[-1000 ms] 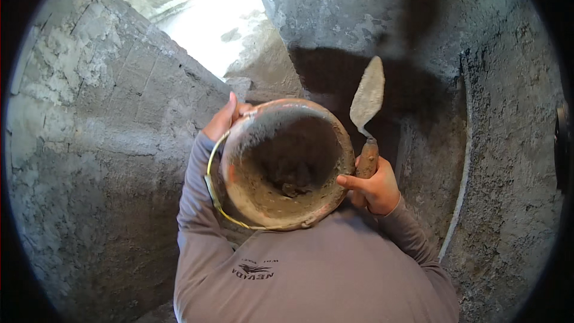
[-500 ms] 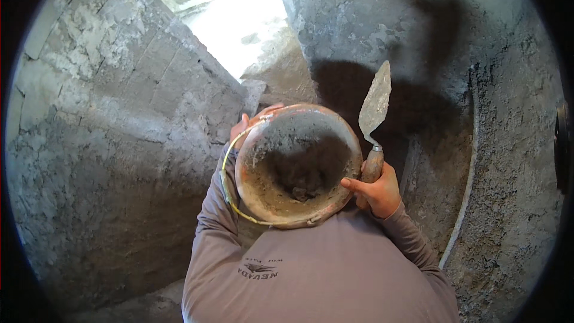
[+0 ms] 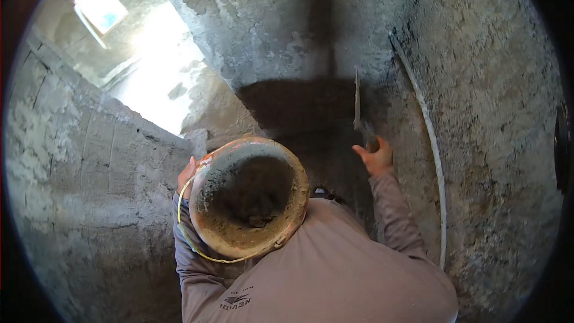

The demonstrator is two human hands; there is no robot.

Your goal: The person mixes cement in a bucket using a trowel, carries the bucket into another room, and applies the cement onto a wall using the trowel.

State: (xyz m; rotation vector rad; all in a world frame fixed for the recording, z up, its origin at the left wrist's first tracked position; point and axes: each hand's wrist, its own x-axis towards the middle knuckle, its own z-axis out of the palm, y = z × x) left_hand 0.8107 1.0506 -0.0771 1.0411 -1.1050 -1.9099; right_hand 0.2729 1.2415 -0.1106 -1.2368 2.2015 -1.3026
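Note:
A round, mortar-stained bucket (image 3: 296,203) is tipped so that its mouth faces me, close against my chest. Dark mortar (image 3: 254,206) lies deep inside it. My left hand (image 3: 188,176) grips the bucket at its left side, most of the fingers hidden behind the rim. A yellowish wire handle (image 3: 186,236) hangs along the lower left of the rim. Away from the bucket on the right, my right hand (image 3: 378,158) is closed on the handle of a pointing trowel (image 3: 357,98). The blade points up and is seen edge-on.
Rough plastered walls (image 3: 107,173) stand to the left, ahead and right. A pale pipe (image 3: 427,119) runs down the right wall. Bright light comes through an opening (image 3: 158,78) at the upper left, near a window (image 3: 100,3). Dark shadow covers the wall ahead.
My right hand has left the bucket's rim, and the trowel has turned from flat-on to edge-on. The bucket has shifted left and lower in view as the view swung right.

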